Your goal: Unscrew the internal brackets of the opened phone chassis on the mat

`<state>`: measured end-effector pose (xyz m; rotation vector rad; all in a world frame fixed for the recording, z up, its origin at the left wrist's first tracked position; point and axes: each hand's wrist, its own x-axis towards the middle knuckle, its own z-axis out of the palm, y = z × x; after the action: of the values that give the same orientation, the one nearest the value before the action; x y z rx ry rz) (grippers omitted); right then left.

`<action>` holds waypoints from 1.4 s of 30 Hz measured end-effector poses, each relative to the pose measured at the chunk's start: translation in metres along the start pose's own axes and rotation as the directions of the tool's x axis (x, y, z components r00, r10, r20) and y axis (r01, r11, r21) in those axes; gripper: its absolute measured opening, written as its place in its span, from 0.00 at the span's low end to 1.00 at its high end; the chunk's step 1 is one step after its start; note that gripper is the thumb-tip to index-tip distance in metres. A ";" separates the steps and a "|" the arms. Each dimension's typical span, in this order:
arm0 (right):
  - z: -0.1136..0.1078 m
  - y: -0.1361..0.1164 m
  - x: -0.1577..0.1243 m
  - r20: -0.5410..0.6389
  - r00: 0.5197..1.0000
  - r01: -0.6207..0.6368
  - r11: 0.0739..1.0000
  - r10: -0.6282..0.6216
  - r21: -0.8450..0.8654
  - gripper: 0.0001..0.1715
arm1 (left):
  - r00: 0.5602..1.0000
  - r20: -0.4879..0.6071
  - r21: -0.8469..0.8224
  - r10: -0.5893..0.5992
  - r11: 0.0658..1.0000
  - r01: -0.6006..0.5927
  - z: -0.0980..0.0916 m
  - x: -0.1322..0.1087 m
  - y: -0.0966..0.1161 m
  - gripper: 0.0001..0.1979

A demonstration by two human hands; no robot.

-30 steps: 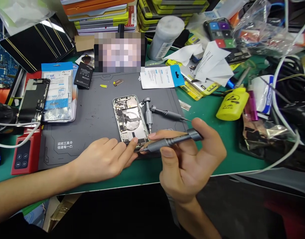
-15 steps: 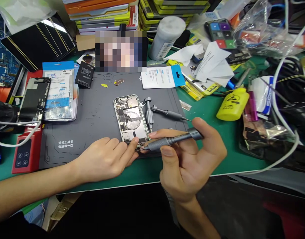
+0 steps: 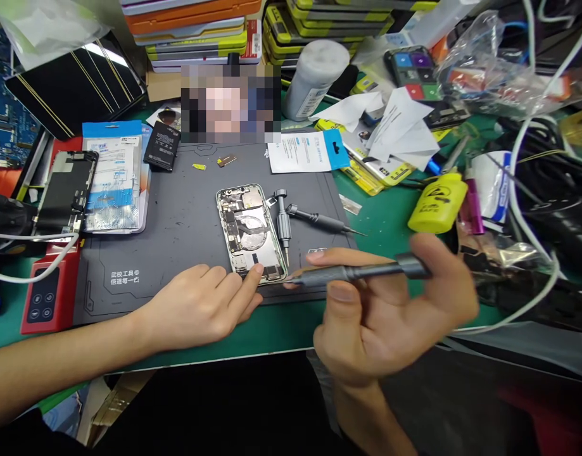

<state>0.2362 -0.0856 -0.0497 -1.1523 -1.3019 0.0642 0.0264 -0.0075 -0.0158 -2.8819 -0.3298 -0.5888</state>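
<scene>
An opened smartphone [image 3: 268,248] lies back-down on the dark grey work mat [image 3: 177,221], its inner parts exposed. My left hand [image 3: 200,301] holds its lower left corner, index finger pressed on the inside and the other fingers curled; the thumb is partly hidden. In my right hand [image 3: 380,329] is a dark grey screwdriver [image 3: 326,277], gripped between thumb and fingers. Its tip points left, close beside the phone's lower right corner; contact cannot be made out. Two more screwdrivers, one upright along the phone [image 3: 284,221] and one slanting [image 3: 322,220], rest to its right.
On the left are a detached phone screen [image 3: 65,196], a red device with buttons [image 3: 48,291] and a blue-white packet [image 3: 113,183]. A black battery [image 3: 162,145] lies behind. At right stand a yellow bottle [image 3: 437,202] and white cables [image 3: 513,183]. Stacked cases [image 3: 196,38] line the back.
My right hand has moved right with the screwdriver, and its tip has come away from the phone's bottom edge toward the lower right. My left hand stays on the phone.
</scene>
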 end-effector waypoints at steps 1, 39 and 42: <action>-0.003 0.004 0.002 -0.031 0.997 0.074 0.995 -0.076 -0.069 0.40 | 1.000 0.005 0.003 0.002 1.000 -0.002 0.000 0.000 0.000 0.17; -0.009 0.008 0.000 0.135 0.989 0.038 0.985 -0.061 0.166 0.39 | 1.000 0.002 -0.022 -0.008 1.000 0.008 0.000 -0.002 -0.001 0.18; -0.002 0.005 0.004 0.186 0.980 0.032 0.983 -0.065 0.180 0.38 | 1.000 -0.004 -0.008 0.003 1.000 -0.003 -0.001 -0.002 -0.003 0.18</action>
<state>0.2419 -0.0822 -0.0495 -0.9804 -1.4629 0.2550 0.0237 -0.0051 -0.0155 -2.8882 -0.3238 -0.5963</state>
